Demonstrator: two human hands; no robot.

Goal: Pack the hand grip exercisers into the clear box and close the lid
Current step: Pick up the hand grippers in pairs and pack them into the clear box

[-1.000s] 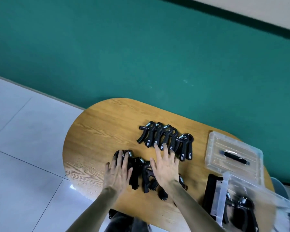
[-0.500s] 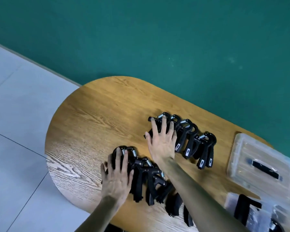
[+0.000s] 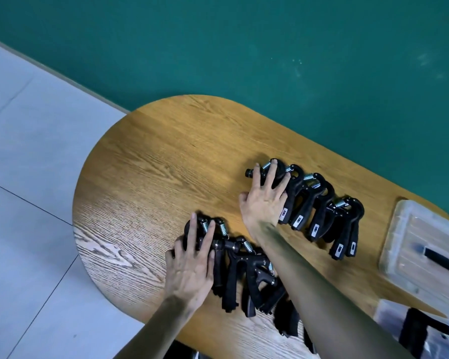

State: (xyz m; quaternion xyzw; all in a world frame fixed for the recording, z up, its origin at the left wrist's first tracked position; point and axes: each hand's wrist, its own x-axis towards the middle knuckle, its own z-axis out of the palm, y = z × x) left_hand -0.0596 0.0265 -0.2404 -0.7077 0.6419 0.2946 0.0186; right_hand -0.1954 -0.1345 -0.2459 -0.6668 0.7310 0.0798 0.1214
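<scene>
Two rows of black hand grip exercisers with steel springs lie on the wooden table (image 3: 153,156). My right hand (image 3: 265,203) lies flat with straight fingers on the left end of the far row (image 3: 319,208). My left hand (image 3: 192,265) presses flat on the left end of the near row (image 3: 246,270); my right forearm crosses over that row's right part. The clear lid (image 3: 399,244) with a black handle lies at the right edge. A corner of the clear box (image 3: 389,314) shows at the bottom right, with dark exercisers inside.
The table's rounded left end borders grey floor tiles (image 3: 29,177). A green wall (image 3: 244,47) runs behind the table. The lid and box crowd the right side.
My right hand has moved from the near row up to the left end of the far row. The left hand stays on the near row. The view has shifted left.
</scene>
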